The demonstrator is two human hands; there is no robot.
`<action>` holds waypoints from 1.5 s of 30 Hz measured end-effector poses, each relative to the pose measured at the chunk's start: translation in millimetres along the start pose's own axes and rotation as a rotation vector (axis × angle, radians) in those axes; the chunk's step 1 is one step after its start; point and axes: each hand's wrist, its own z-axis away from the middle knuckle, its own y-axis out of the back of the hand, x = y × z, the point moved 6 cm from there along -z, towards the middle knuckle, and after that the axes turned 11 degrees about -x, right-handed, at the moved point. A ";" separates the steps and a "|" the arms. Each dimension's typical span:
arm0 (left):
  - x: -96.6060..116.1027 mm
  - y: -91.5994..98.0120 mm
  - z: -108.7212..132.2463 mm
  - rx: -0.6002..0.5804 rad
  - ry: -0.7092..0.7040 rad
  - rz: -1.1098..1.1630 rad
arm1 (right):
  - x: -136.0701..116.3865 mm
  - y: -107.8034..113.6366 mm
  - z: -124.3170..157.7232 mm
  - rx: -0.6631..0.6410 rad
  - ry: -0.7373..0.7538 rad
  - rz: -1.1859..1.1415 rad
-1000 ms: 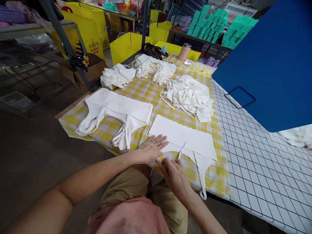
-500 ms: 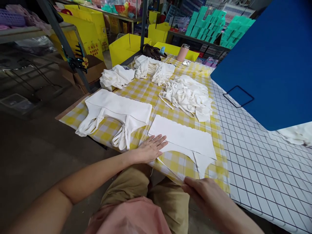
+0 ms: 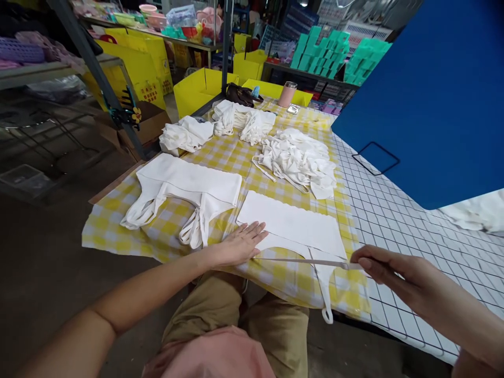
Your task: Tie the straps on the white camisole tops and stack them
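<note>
A white strappy top (image 3: 293, 223) lies flat at the near side of the table. My left hand (image 3: 243, 244) rests flat on its left end, fingers stretched out. My right hand (image 3: 380, 265), off to the right, pinches a white shoulder strap (image 3: 299, 261) and holds it taut across the top from beside my left hand. The other strap (image 3: 326, 307) hangs down over the front edge. To the left lies a neat stack of similar white tops (image 3: 189, 178), their straps gathered towards me.
A yellow checked cloth (image 3: 220, 157) covers the table. Behind lie a loose heap of white garments (image 3: 301, 160) and folded bundles (image 3: 240, 118). A pink tumbler (image 3: 287, 94) stands at the back. On the right are a wire-grid surface (image 3: 394, 252) and a large blue panel (image 3: 425, 115).
My right hand has moved right and up, drawing the strap from slanting towards me to nearly level across the top. The other strap now dangles lower. My left hand has stayed in place.
</note>
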 end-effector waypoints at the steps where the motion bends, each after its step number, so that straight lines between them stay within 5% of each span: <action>1: 7.1 8.3 0.5 -0.004 -0.016 0.073 | -0.6 -3.9 -2.2 -0.069 -0.004 0.008; 6: 70.4 55.3 2.1 0.017 -0.341 0.663 | -12.8 -23.9 -17.1 -0.244 0.039 0.018; 9: 96.0 54.2 -4.4 -0.120 -0.436 1.010 | -14.6 -33.3 -24.3 -0.235 0.065 -0.006; 15: 90.6 27.6 -11.4 -0.182 -0.331 1.486 | -7.2 -59.9 -26.9 -0.237 0.165 0.074; 19: 85.6 19.8 -4.8 -0.183 -0.248 1.538 | -10.8 -75.5 -34.2 -0.073 0.330 0.300; 22: 81.4 18.1 0.2 -0.158 -0.172 1.444 | -13.1 -83.4 -39.9 0.109 0.401 0.472; 25: 64.4 25.2 0.7 -0.018 -0.115 1.100 | -11.0 -90.8 -44.4 0.196 0.405 0.439; 29: 24.3 44.6 -7.4 0.291 0.002 0.385 | -1.5 -102.3 -53.6 0.200 0.366 0.087; 32: 4.2 46.0 -21.4 0.305 0.008 0.070 | 13.6 -113.9 -65.7 0.205 0.203 -0.244; 38: 1.5 41.0 -37.8 0.220 -0.082 -0.193 | 31.7 -134.4 -83.5 0.180 -0.039 -0.636; 45: -6.3 44.4 -40.9 0.255 -0.053 -0.029 | 26.4 -125.3 -98.1 0.239 0.032 -0.292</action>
